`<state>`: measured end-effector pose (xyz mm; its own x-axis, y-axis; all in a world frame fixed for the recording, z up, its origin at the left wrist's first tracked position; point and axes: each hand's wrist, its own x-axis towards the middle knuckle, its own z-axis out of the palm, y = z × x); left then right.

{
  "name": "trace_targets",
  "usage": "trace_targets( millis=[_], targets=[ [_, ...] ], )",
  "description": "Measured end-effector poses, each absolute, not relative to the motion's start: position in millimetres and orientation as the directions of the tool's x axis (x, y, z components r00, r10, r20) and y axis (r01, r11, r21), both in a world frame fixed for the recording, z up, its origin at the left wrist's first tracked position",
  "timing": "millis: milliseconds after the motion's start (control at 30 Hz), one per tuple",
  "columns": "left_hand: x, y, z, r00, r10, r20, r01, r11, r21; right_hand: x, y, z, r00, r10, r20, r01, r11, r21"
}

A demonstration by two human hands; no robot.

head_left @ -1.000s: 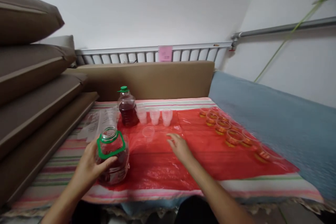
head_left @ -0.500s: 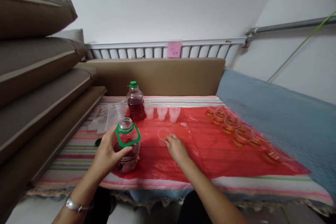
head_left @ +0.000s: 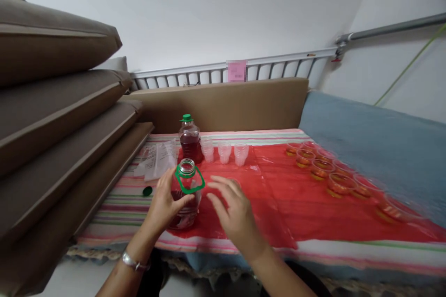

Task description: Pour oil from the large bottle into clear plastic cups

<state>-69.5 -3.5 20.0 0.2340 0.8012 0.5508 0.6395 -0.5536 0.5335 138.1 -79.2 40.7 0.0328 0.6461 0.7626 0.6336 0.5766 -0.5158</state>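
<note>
My left hand (head_left: 166,205) is wrapped around the left side of an uncapped clear plastic jug (head_left: 191,213) with a green carry handle and dark red liquid inside. The jug stands upright on a red plastic sheet (head_left: 278,209). Just right of the handle, my right hand (head_left: 239,216) is held with fingers spread and nothing in them. Behind its fingers a clear plastic cup is mostly hidden; only a bit of rim shows. A green cap (head_left: 147,191) lies on the striped cloth left of my left hand.
A second, capped jug (head_left: 190,145) stands at the back beside stacks of clear cups (head_left: 224,153). Several cups of amber liquid (head_left: 341,184) are lined up on the right. Crumpled plastic bags (head_left: 160,160) lie back left. Stacked brown cushions (head_left: 69,102) rise at the left.
My right hand has let go of the clear cup on the sheet and come nearer the jug, fingers opening. My left hand stays on the jug. The view has shifted slightly.
</note>
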Motion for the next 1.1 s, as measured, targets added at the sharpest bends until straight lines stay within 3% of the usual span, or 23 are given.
trace_targets(
  millis=[100,200,267,333,433,500,600,867,1100],
  targets=[
    [-66,-10,22,0.232,0.797,0.557,0.57,-0.576,0.586,107,-86,59,-0.048,0.563,0.825,0.564,0.697,-0.443],
    [-69,-16,28,0.275,0.822,0.5,0.433,-0.57,0.698,95,-81,57,-0.07,0.574,0.816,0.589,0.684,-0.431],
    [-76,-16,28,0.262,0.876,0.406,0.311,-0.474,0.824,96,-78,51,-0.041,0.597,0.801,0.617,0.646,-0.449],
    [-88,-12,18,0.139,0.947,0.29,0.21,-0.315,0.926,102,-77,44,0.01,0.608,0.794,0.623,0.618,-0.48],
    [-109,2,-16,-0.199,0.979,0.045,0.133,-0.018,0.991,113,-78,35,0.073,0.597,0.799,0.612,0.606,-0.509],
    [-119,9,-44,-0.302,0.937,-0.177,0.032,0.196,0.98,120,-77,28,0.07,0.599,0.798,0.609,0.608,-0.509],
    [-119,11,-72,-0.238,0.91,-0.34,-0.052,0.338,0.94,132,-75,18,0.037,0.613,0.789,0.598,0.62,-0.509],
    [-84,3,-69,0.122,0.901,-0.417,-0.266,0.435,0.86,154,-70,8,0.029,0.689,0.724,0.411,0.652,-0.637],
    [-82,-2,-55,0.029,0.91,-0.414,-0.289,0.404,0.868,157,-74,14,0.089,0.673,0.735,0.299,0.685,-0.664]
  ],
)
